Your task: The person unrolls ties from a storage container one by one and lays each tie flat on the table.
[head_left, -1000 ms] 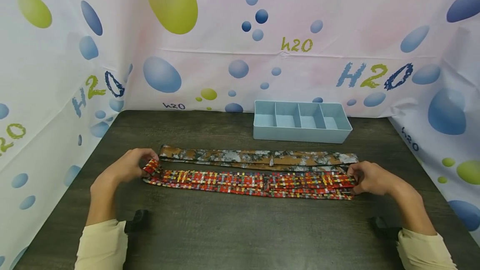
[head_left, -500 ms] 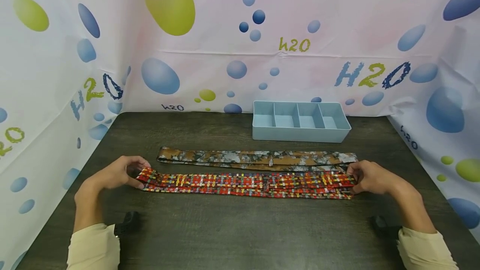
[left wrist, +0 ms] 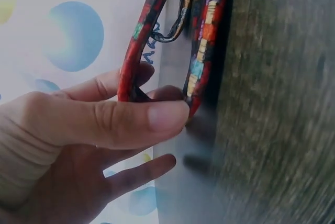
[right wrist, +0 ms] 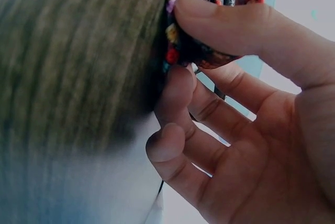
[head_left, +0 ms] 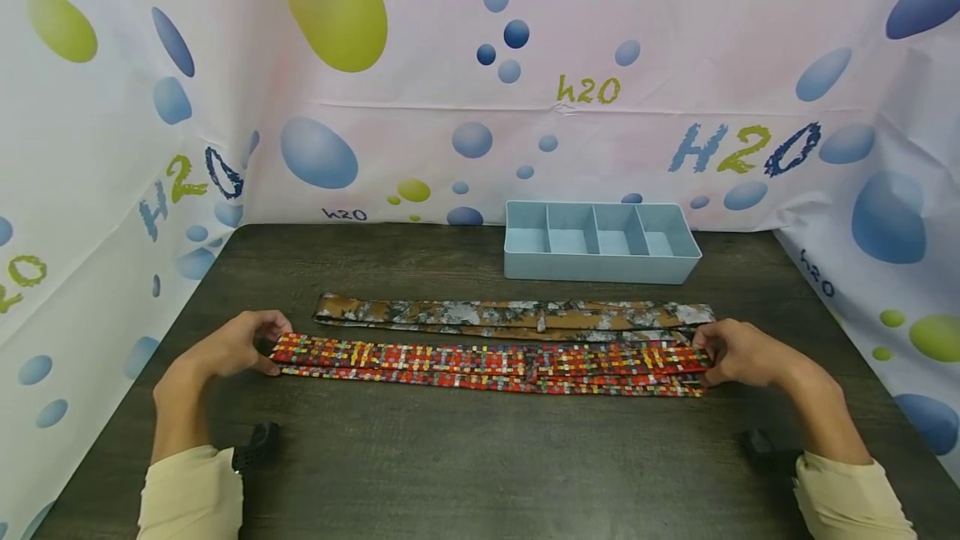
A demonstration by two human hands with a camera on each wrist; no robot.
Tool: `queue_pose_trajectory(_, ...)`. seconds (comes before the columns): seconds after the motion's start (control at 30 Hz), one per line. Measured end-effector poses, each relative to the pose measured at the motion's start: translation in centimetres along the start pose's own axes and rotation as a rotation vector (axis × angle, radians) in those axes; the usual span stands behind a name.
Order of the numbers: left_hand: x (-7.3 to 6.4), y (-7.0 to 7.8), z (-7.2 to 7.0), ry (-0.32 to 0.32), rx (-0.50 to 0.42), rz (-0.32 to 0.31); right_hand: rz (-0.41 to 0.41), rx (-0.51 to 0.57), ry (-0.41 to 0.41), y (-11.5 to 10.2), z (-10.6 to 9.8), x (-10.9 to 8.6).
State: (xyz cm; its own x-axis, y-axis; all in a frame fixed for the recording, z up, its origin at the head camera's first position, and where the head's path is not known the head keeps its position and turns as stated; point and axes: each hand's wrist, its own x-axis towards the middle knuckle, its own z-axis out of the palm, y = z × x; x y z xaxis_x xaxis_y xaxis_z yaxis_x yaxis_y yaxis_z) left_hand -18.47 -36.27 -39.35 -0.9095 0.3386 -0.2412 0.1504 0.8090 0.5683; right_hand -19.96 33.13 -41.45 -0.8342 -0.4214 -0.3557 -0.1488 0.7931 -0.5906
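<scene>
A red multicoloured checked necktie (head_left: 450, 361) lies folded lengthwise across the table. My left hand (head_left: 225, 346) pinches its left folded end between thumb and fingers. In the left wrist view the left thumb (left wrist: 167, 115) presses the lower layer of the loop, with the other fingers behind. At the opposite end, my right hand (head_left: 750, 354) pinches the necktie, its thumb (right wrist: 209, 20) over the cloth in the right wrist view. Just behind lies a brown necktie (head_left: 442, 312) with a grey and dark floral pattern, also folded lengthwise; its right end is partly behind my right hand.
A light blue tray (head_left: 592, 267) with several compartments stands at the back of the dark wooden table (head_left: 480, 457). A white printed sheet (head_left: 420, 23) with blue and green dots surrounds the table at the back and sides.
My left hand has moved left and slightly down, drawing the left end of the red necktie out straighter and flatter. The right hand keeps its place on the other end.
</scene>
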Motion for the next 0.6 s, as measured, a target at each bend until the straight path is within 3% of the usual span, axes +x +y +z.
queue_pose_trajectory(0.3, 0.1, 0.5, 0.0, -0.002, 0.058, -0.128, 0.008, -0.017, -0.004, -0.5, 0.0, 0.4)
queue_pose_trajectory(0.6, -0.3, 1.3, -0.8, -0.036, 0.087, -0.185, -0.011, -0.06, -0.002, -0.8, -0.2, 0.4)
